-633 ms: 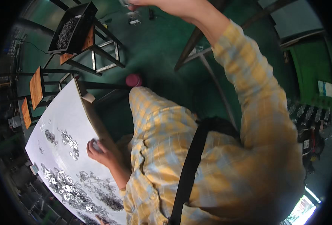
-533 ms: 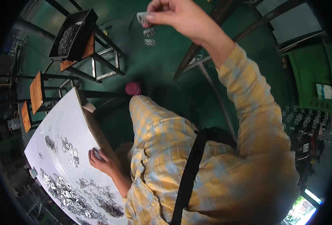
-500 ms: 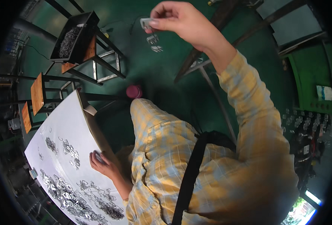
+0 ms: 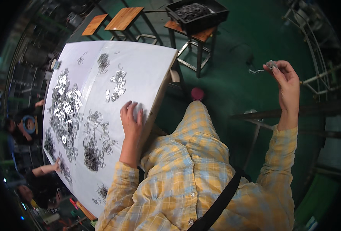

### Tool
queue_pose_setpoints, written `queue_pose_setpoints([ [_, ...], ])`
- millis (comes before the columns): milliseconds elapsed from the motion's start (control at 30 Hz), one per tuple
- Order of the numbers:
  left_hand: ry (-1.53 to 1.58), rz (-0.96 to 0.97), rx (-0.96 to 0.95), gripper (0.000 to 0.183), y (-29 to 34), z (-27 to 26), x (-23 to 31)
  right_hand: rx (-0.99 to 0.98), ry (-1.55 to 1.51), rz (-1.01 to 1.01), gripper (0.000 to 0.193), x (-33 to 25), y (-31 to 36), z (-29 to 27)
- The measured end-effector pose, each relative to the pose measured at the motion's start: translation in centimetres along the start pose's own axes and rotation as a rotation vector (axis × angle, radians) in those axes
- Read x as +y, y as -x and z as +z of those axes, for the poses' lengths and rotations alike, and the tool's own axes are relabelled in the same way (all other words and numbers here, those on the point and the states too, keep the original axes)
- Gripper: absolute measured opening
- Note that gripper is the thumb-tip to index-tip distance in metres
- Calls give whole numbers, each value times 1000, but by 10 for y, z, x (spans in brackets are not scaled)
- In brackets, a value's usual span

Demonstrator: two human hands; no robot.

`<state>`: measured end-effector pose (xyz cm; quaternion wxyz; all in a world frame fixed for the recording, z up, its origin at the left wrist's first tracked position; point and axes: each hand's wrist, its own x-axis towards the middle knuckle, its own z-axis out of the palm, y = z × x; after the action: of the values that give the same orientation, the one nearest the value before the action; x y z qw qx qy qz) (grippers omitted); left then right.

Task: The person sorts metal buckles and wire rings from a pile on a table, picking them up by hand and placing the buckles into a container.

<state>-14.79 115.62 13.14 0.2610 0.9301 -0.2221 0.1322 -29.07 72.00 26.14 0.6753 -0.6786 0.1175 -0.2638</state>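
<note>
My right hand (image 4: 288, 81), raised out to the right over the floor, is closed in a pinch on a small silver metal buckle piece (image 4: 271, 64). Another shiny metal piece (image 4: 256, 71) shows just left of the fingertips; whether it hangs from the first I cannot tell. My left hand (image 4: 131, 119) rests at the right edge of the white table (image 4: 139, 65) with its fingers apart and nothing in them. Nearest to it lie a small group of silver buckle pieces (image 4: 118, 86) and a tangle of thin wire pieces (image 4: 93, 152).
A large heap of metal pieces (image 4: 64, 102) covers the table's left part. Beyond the far corner, a black tray (image 4: 195, 25) of metal bits stands on a wooden stool (image 4: 205, 36). A maroon round object (image 4: 197, 94) is on the floor. A co-worker's hand (image 4: 55, 166) reaches onto the table.
The view has swung toward the table, so it now fills more of the left side. My right hand still pinches the metal piece; my left hand stays at the table edge, fingers more spread.
</note>
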Motion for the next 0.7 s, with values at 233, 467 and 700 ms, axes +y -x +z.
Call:
queue_pose_setpoints([
  [233, -156, -266, 138, 68, -63, -2, -101, -69, 19, -22, 10, -3, -12, 41],
  [467, -243, -257, -61, 74, -109, 18, -87, -146, -21, -41, 9, 0, -13, 79],
  [700, -240, -80, -41, 49, -109, 29, -85, -182, -8, -34, 11, -1, -14, 105],
])
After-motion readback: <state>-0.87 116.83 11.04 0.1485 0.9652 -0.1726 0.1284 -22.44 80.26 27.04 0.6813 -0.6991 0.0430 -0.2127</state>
